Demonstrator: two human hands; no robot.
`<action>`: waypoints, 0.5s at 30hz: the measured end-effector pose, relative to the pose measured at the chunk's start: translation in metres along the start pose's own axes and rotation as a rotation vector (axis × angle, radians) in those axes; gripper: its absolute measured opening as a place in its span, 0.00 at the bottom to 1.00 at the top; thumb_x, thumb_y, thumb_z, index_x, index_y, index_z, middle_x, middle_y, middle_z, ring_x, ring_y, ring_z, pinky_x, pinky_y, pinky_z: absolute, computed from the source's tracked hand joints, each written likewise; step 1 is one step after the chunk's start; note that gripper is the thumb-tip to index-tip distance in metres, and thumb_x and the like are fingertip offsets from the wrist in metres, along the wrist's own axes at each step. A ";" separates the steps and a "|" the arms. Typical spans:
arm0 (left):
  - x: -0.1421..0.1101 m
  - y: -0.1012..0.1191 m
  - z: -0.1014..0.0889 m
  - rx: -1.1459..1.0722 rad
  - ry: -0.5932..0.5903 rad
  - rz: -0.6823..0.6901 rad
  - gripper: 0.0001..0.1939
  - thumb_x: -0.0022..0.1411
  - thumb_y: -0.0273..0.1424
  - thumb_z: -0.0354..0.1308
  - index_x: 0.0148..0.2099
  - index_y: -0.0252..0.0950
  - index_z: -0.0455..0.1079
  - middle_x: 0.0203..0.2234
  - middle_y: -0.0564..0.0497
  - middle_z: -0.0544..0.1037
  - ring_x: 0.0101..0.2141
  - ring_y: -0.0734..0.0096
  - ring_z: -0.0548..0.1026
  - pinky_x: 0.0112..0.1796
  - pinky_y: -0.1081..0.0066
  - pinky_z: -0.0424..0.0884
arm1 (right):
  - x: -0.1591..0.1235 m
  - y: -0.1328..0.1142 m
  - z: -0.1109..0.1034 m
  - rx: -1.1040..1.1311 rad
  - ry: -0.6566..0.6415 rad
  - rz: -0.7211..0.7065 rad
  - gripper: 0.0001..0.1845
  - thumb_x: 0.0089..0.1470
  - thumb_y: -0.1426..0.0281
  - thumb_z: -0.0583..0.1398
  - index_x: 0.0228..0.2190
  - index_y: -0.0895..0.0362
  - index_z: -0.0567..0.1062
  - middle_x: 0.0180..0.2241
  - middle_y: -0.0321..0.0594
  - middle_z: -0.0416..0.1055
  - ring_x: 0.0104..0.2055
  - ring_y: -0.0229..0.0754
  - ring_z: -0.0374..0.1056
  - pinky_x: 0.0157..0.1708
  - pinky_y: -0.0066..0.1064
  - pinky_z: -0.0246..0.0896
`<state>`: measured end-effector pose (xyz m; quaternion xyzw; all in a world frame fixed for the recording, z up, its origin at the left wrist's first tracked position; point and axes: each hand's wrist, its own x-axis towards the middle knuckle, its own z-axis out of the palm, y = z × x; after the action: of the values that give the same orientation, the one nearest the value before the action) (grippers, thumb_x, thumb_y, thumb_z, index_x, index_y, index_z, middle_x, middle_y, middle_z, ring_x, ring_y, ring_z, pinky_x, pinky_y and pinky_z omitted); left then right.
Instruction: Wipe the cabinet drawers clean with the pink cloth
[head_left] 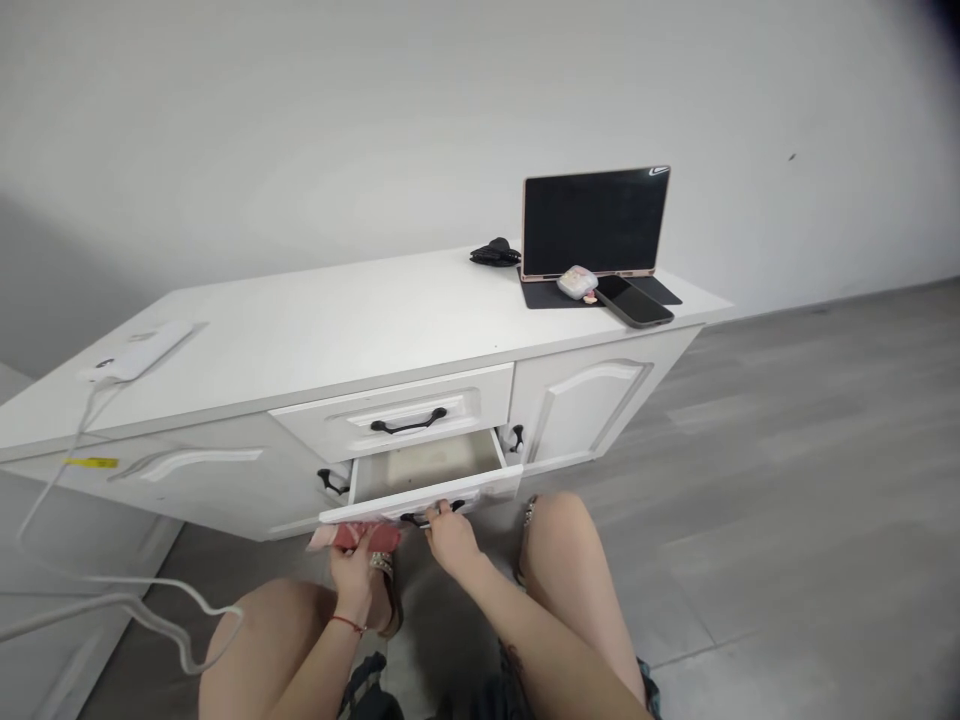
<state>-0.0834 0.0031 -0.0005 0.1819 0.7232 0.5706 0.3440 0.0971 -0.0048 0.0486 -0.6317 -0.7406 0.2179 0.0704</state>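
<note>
Through the head camera I see my left hand (pixel 351 572) closed around a pink-and-red packet (pixel 367 537), held low just outside the left end of an open lower drawer (pixel 495 488). My right hand (pixel 450 540) has its fingers curled over that drawer's black handle (pixel 411 519); exactly how tightly, I cannot tell. The upper drawer (pixel 349 434) above it is shut, its face overhanging the back of the opening. What worries me first is the packet: it sits right against the drawer front in this view, touching or nearly so, and if the drawer moved with the packet raised over the rim, it could be pinched or creased. The left fingers could be caught in the same way. A pull off-centre, as my right hand sits toward one end of the handle, could make the drawer bind. Too hard a pull could drive it into the shins. A jolt through the cabinet top (pixel 337 330) might also nudge the phone (pixel 634 302), which lies close to the front edge beside the propped tablet (pixel 596 225). Finally, the white cable (pixel 157 625) loops near my left knee (pixel 259 625); a shift of the leg might snag it and drag the white power strip (pixel 146 352).
</note>
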 end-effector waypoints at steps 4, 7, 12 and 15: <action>-0.013 0.008 0.010 -0.143 -0.114 -0.023 0.11 0.47 0.25 0.66 0.34 0.34 0.69 0.27 0.53 0.76 0.26 0.74 0.74 0.29 0.72 0.71 | 0.000 -0.001 0.001 -0.001 -0.006 0.011 0.16 0.56 0.75 0.53 0.46 0.59 0.71 0.48 0.54 0.69 0.39 0.49 0.74 0.36 0.37 0.69; -0.031 0.019 0.022 -0.322 -0.175 -0.147 0.10 0.50 0.21 0.63 0.36 0.35 0.69 0.32 0.51 0.77 0.29 0.74 0.76 0.32 0.73 0.72 | 0.000 -0.003 0.004 0.016 -0.003 0.031 0.16 0.55 0.77 0.53 0.46 0.60 0.71 0.48 0.56 0.69 0.39 0.49 0.73 0.37 0.38 0.68; -0.057 0.034 0.037 -0.373 -0.278 -0.242 0.16 0.49 0.17 0.62 0.39 0.39 0.69 0.37 0.52 0.78 0.35 0.74 0.76 0.34 0.77 0.72 | -0.002 -0.002 0.014 0.097 0.052 0.119 0.19 0.52 0.81 0.51 0.46 0.63 0.70 0.49 0.56 0.68 0.40 0.47 0.73 0.39 0.35 0.67; -0.062 0.038 0.045 -0.364 -0.311 -0.292 0.14 0.50 0.16 0.61 0.36 0.39 0.69 0.34 0.53 0.78 0.36 0.73 0.77 0.35 0.76 0.72 | -0.003 0.004 0.020 0.169 0.086 0.159 0.21 0.53 0.82 0.50 0.49 0.64 0.67 0.52 0.57 0.66 0.41 0.46 0.73 0.40 0.34 0.65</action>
<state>-0.0134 0.0042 0.0487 0.0965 0.5658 0.6008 0.5564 0.0934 -0.0118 0.0299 -0.6888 -0.6636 0.2574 0.1377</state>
